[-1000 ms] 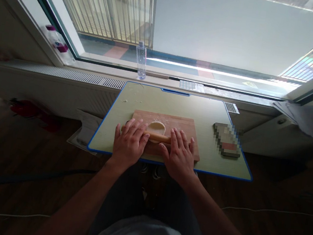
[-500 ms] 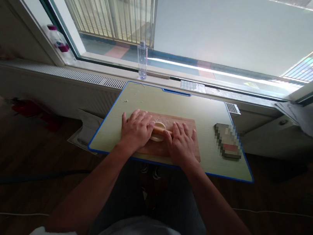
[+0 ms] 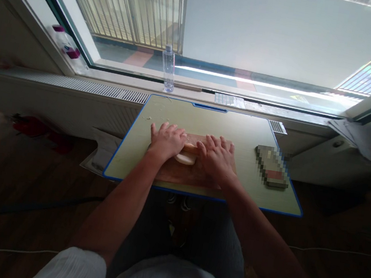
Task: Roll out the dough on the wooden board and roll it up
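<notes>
Both palms press flat on a wooden rolling pin (image 3: 191, 148), fingers spread and lying forward rather than curled round it, so neither hand is closed on anything. Going from the left: the left hand (image 3: 167, 141) covers the pin's left end, near the far left corner of the wooden board (image 3: 187, 175). Between the hands a short stretch of the pin shows, and just under and nearer than it a pale disc of dough (image 3: 185, 158) peeks out, lying on the board's far half. The right hand (image 3: 217, 155) covers the pin's right end toward the board's far right part. The board itself sits on the small blue-edged table (image 3: 127, 158), close to its near edge and about midway along it.

To roll well, I judge that even weight from both palms matters most: a heavier side would thin the dough unevenly. The pin looks to sit at the disc's far rim, so easing pressure there should keep the edge from being squashed thin. Keeping the palms over the pin's ends, and clear of the dough, avoids sticking (flour specks do seem to dot the board's far edge, though it is hard to tell). The board must stay put on the table
</notes>
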Motion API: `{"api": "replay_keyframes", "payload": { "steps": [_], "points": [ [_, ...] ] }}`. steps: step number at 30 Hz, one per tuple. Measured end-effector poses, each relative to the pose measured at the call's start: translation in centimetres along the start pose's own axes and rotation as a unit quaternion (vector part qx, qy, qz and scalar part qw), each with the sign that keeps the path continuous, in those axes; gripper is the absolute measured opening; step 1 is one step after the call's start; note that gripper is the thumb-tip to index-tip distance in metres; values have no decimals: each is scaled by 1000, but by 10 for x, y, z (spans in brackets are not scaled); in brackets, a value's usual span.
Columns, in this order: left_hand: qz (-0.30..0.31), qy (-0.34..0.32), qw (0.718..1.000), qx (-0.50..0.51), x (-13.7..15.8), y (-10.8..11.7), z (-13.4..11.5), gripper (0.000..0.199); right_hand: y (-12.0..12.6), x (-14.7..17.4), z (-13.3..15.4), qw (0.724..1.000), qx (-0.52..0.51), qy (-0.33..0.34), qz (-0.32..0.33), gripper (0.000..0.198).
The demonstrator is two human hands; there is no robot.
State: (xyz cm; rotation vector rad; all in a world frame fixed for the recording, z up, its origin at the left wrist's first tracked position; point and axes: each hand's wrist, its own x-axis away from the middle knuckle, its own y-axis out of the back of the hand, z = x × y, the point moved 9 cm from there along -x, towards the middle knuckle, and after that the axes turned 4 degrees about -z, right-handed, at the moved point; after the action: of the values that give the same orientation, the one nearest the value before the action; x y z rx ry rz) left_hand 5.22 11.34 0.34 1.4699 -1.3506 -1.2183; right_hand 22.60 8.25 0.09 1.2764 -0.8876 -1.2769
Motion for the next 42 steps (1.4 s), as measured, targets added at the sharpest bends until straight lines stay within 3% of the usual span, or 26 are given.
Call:
{"api": "replay_keyframes", "payload": {
  "steps": [14,31,42],
  "points": [
    [63,-5,998,-3,-28,-15,3,55,-4,-21,-8,1000,10,-17,-1,66],
    [31,-52,998,24,-14,-12,8,51,21,19,23,1000,11,15,3,63],
    [6,-69,997,38,2,-7,12,52,10,48,34,999,-2,23,-28,66]
  ]
}}
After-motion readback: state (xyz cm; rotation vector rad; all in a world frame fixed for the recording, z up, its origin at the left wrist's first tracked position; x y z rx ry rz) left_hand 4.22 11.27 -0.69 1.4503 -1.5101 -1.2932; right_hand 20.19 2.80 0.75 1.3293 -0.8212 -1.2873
